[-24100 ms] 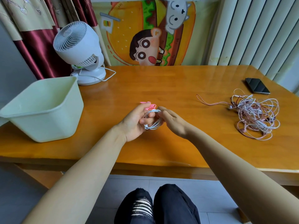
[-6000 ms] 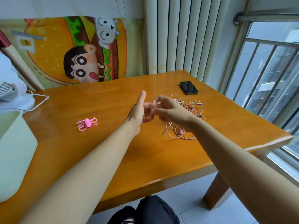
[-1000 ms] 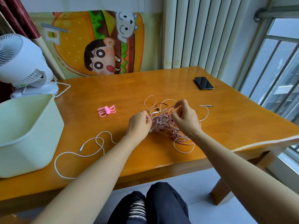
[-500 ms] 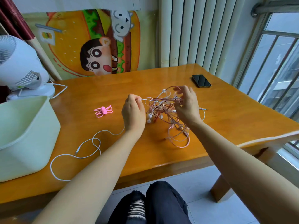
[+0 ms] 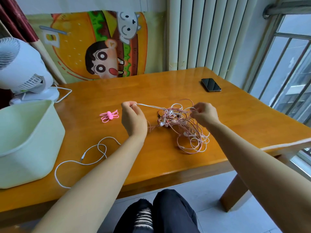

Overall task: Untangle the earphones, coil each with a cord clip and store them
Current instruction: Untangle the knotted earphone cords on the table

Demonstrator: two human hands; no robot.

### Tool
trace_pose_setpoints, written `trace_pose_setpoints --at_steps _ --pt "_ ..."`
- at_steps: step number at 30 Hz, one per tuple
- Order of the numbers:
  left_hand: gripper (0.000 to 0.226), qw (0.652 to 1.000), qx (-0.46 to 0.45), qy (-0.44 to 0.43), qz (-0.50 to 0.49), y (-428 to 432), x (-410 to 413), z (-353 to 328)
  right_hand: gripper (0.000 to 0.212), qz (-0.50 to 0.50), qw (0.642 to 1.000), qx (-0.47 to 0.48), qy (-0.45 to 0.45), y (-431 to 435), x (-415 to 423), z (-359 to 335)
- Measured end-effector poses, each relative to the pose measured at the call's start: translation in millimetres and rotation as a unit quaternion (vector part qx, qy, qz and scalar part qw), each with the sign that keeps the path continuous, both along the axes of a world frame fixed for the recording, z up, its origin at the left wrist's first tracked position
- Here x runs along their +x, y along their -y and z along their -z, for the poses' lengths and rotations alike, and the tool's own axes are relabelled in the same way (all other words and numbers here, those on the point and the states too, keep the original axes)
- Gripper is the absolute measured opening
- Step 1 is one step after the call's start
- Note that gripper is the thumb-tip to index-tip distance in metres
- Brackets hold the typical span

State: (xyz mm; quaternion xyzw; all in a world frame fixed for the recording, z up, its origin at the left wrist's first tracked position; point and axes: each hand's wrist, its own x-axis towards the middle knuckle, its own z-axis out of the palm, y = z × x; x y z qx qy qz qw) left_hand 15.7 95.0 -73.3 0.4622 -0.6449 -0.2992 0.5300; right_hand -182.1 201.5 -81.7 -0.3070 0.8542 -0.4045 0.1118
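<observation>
A tangle of pink and white earphone cords (image 5: 184,128) lies on the wooden table (image 5: 168,88), partly lifted. My left hand (image 5: 133,119) pinches a white cord (image 5: 148,106) that runs taut from the tangle to its fingertips. The same white cord trails below my left forearm in loose loops (image 5: 90,154) with its plug on the table. My right hand (image 5: 204,114) pinches strands at the tangle's upper right. Pink cord clips (image 5: 109,116) lie left of my left hand.
A pale green bin (image 5: 25,140) stands at the table's left end, and I cannot see its bottom. A white fan (image 5: 21,69) with its cable sits behind it. A black phone (image 5: 210,84) lies at the far right. The table's front edge runs just below the tangle.
My left hand has moved left, drawing the white cord out of the tangle and pulling it taut. My right hand still holds the tangle's right side.
</observation>
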Motion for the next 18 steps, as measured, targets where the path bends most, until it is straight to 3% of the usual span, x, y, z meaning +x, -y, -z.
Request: trace_pose_setpoints --at_steps 3,6,8,11,13,15,18 --pt "0.016 0.998 -0.029 0.021 0.050 -4.3 -4.6 -3.8 0.063 -0.079 0.997 0.010 0.000 6.0 13.7 -10.5" --pt "0.014 0.993 -0.056 0.042 0.095 -4.1 -8.0 -3.2 0.074 -0.098 0.976 -0.147 -0.124 13.5 48.8 -31.9" --pt "0.013 0.989 -0.085 0.045 0.113 -4.5 -6.6 -2.6 0.061 -0.194 0.958 -0.180 -0.114 19.7 67.2 -39.6" --pt "0.013 0.989 -0.096 0.031 0.112 -2.0 1.4 -5.0 0.023 -0.353 0.933 -0.061 -0.036 31.7 82.9 -27.6" --pt "0.015 0.991 -0.106 0.017 0.074 4.6 11.1 -7.3 0.016 -0.321 0.939 0.002 -0.120 36.7 79.2 -12.8" --pt "0.017 0.993 -0.115 0.013 0.015 14.9 25.6 -10.3 0.020 -0.227 0.951 0.036 -0.208 38.4 71.3 -3.2" --pt "0.017 0.990 -0.126 0.054 -0.033 28.6 40.9 -9.4 0.023 -0.153 0.958 0.038 -0.239 38.1 58.6 -2.1"
